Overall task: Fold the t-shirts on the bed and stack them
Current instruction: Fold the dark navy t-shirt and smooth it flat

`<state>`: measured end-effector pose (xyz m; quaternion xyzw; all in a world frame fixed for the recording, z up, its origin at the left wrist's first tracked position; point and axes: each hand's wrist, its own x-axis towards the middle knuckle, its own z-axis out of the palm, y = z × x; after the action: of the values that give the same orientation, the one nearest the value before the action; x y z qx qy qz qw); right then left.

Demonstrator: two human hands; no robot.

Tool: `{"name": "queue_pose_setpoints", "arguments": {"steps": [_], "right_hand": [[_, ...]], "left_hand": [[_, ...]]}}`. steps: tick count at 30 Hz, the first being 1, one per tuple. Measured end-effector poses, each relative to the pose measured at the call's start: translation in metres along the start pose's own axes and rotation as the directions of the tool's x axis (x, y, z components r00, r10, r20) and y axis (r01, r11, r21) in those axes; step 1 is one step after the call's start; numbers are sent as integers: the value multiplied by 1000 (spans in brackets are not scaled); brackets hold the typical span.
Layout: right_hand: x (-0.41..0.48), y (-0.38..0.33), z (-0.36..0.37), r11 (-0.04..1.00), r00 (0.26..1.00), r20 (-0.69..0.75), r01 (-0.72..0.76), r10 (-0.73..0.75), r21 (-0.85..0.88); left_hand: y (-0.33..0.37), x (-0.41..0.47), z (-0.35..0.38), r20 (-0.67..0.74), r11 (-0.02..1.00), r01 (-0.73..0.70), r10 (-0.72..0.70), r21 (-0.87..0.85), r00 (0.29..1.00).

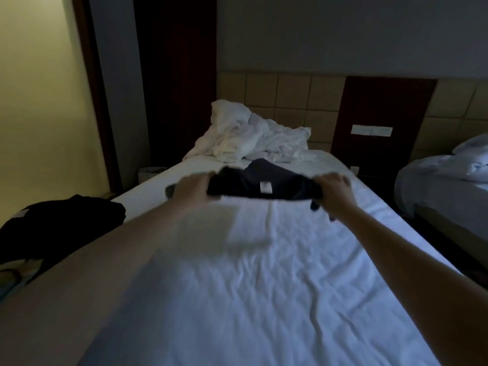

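T-shirt [245,187]: dark, stretched over bed [264,273]
Left hand [191,190]: fingers grasping its left end
Right hand [334,192]: fingers grasping right end

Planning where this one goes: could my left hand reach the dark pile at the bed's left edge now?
Probably, once freed. The left hand grips one end of the dark t-shirt, the right hand the other. The dark pile lies close beside the left forearm, nothing visible between.

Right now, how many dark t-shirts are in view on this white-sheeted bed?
2. One dark navy t-shirt with a white label, gripped between the left hand and right hand mid-bed; one black folded pile on the bed, left edge, possibly hiding more.
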<state>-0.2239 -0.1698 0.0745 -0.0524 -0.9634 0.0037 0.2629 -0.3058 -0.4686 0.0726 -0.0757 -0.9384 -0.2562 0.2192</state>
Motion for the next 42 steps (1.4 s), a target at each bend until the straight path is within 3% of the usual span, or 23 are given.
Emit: {"name": "queue_pose_setpoints", "arguments": {"steps": [1, 3, 4, 5, 7, 9, 14, 16, 20, 24, 27, 29, 31, 33, 36, 39, 42], "right_hand": [[-16, 3, 21, 999, 982, 186, -3, 10, -37], [-59, 9, 66, 1000, 845, 534, -19, 21, -9], [-84, 11, 87, 998, 751, 660, -48, 10, 39], [-108, 13, 105, 989, 719, 695, -110, 8, 102], [-138, 20, 129, 940, 842, 536, -232, 64, 251], [-147, 22, 133, 929, 943, 316, -202, 100, 310], [-158, 9, 129, 918, 997, -17, -57, 70, 394], [-165, 5, 115, 875, 994, 48, -111, 100, 471], [-179, 19, 87, 896, 987, 137, -135, 84, 423], [-199, 26, 52, 976, 979, 154, 103, -133, 191], [-215, 30, 35, 952, 955, 114, 254, -275, 168], [-228, 32, 26, 933, 954, 67, 269, -293, 240], [-243, 25, 9, 911, 980, 61, 152, -189, 384], [-257, 20, -5, 889, 983, 181, -51, -37, 454], [-278, 20, -12, 947, 906, 420, -89, -52, 310], [-305, 13, -17, 985, 758, 644, -12, -102, 171], [-328, 4, -19, 998, 716, 698, 59, -19, -33]], "left_hand": [[-17, -14, 20, 157, 997, -76, 71, 27, 985], [-52, -53, 57, 494, 960, -280, 237, 14, 836], [-71, -73, 76, 580, 949, -314, 241, 27, 778], [-87, -93, 92, 612, 954, -296, 207, 47, 764], [-100, -116, 115, 477, 979, -202, 179, -2, 860], [-103, -123, 121, 327, 979, -174, 201, -109, 923], [-102, -123, 116, 281, 975, -184, 214, -128, 936], [-103, -127, 115, 230, 956, -281, 293, -87, 928], [-109, -140, 90, 153, 907, -402, 418, -129, 895], [-118, -158, 55, 92, 873, -454, 474, -179, 875], [-118, -170, 28, 324, 906, -308, 396, -289, 859], [-117, -178, 14, 398, 888, -341, 446, -308, 802], [-112, -185, 3, 385, 854, -384, 506, -351, 772], [-104, -192, -8, 338, 842, -374, 508, -388, 792], [-92, -212, -19, 421, 881, -304, 447, -363, 789], [-99, -250, -14, 669, 917, -390, 340, -80, 661], [-110, -273, -14, 755, 933, -350, 285, -79, 590]]}}
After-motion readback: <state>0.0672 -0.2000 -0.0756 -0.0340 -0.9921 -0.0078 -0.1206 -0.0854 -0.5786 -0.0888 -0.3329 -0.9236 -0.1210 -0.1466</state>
